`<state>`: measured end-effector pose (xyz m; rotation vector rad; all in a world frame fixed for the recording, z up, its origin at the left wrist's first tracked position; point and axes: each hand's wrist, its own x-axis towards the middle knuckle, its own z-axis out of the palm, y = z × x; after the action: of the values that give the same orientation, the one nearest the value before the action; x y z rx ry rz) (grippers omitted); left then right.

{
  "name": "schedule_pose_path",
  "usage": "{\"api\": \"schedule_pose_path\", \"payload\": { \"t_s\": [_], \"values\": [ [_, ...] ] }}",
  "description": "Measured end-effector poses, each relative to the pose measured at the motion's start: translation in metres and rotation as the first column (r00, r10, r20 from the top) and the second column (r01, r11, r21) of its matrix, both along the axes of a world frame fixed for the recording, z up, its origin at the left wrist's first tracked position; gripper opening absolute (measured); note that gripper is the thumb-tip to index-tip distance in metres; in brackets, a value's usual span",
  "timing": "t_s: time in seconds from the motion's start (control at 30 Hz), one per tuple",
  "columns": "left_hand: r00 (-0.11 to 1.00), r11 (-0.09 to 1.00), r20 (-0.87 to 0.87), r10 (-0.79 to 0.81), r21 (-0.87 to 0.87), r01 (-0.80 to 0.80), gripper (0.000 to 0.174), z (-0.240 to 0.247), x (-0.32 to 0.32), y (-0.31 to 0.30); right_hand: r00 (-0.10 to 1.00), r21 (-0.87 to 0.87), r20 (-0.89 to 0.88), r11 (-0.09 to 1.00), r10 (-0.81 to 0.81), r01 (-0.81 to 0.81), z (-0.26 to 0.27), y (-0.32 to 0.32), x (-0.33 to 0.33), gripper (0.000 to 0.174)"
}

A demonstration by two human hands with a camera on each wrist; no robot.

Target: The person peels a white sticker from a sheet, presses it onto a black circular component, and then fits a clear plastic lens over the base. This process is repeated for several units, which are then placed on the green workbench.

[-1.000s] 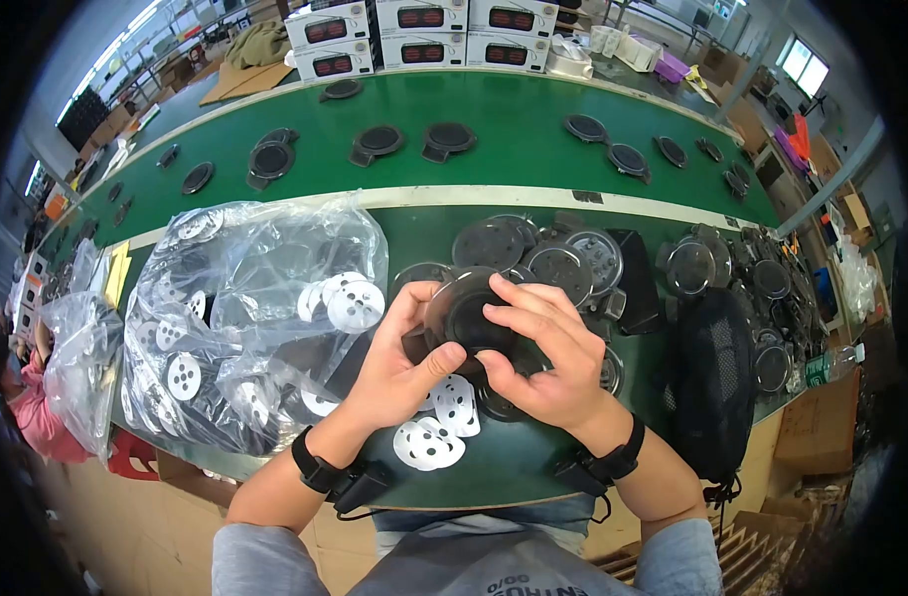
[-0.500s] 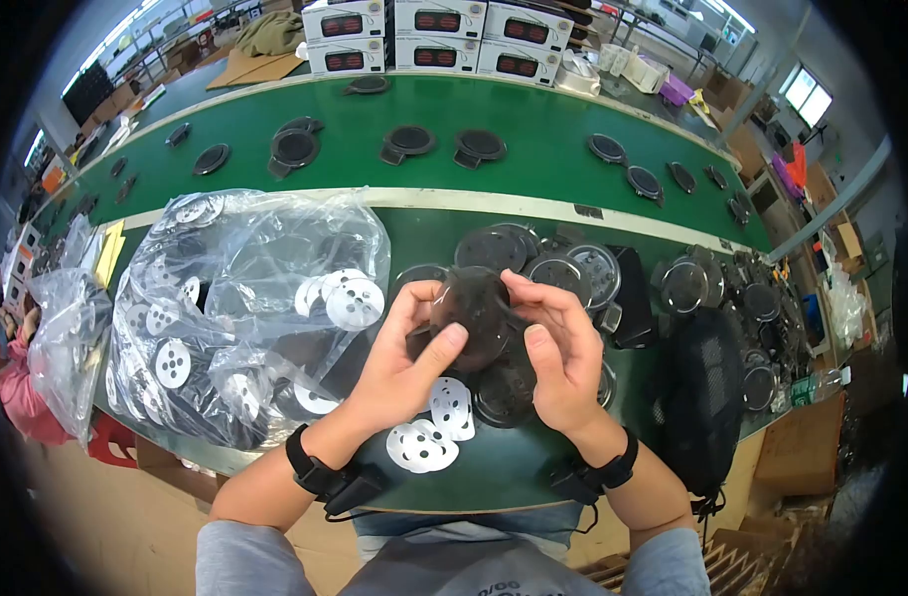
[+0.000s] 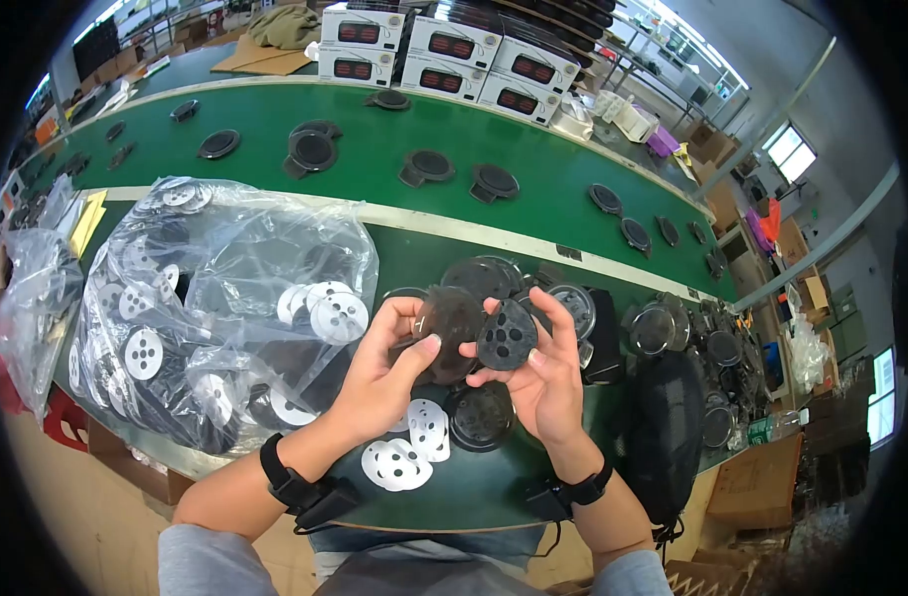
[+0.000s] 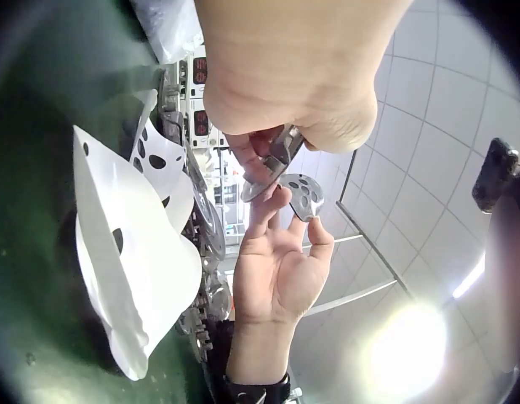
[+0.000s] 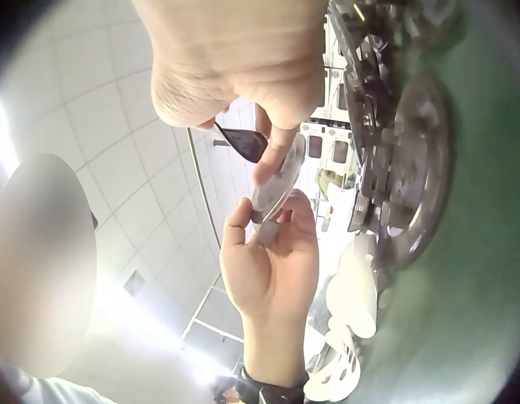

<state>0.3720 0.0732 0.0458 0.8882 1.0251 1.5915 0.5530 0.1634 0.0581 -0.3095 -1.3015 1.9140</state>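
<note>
My left hand [image 3: 379, 372] grips a smoky, translucent round plastic cover [image 3: 446, 333] by its left edge, thumb across its face. Just to the right, my right hand [image 3: 545, 392] pinches a thin dark disc with several holes [image 3: 507, 336]. In the left wrist view this holed disc [image 4: 304, 198] looks grey and stands at the fingertips. The round cover [image 5: 281, 181] appears nearly edge-on in the right wrist view, and a right-hand finger overlaps it there. White holed discs [image 3: 396, 465] lie on the green table below the hands, beside another dark round cover [image 3: 481, 415].
A clear plastic bag [image 3: 245, 248] with white holed discs lies at the left. Dark round covers [image 3: 479, 278] are heaped behind the hands, with another heap [image 3: 658, 328] at the right near a black mesh pouch [image 3: 663, 427]. More round parts sit on the green strip [image 3: 265, 189] behind.
The right hand's fingers came off the round cover and now pinch the dark holed disc beside it. The left hand keeps hold of the cover. The head view has tilted.
</note>
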Motion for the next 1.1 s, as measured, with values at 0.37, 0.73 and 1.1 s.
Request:
{"api": "schedule_pose_path", "payload": {
  "t_s": [0.37,0.73,1.1],
  "values": [
    [1.000,1.000,-0.018,0.005,0.006,-0.005,0.026,0.0001,-0.0001,0.0011,1.000,0.028,-0.013,1.000,-0.002,0.002,-0.0070,0.0036,0.0022,0.029],
    [0.995,0.995,-0.102,-0.001,0.095,0.011,0.030,-0.0011,0.0020,0.0012,0.973,0.387,0.099,0.909,-0.210,0.157,-0.0066,0.0005,0.0003,0.054],
    [0.991,0.987,-0.087,-0.106,0.115,0.115,0.053,0.0022,0.0035,-0.0024,0.903,0.530,0.115,0.795,-0.414,0.296,-0.0110,-0.0023,-0.0030,0.049]
  ]
}}
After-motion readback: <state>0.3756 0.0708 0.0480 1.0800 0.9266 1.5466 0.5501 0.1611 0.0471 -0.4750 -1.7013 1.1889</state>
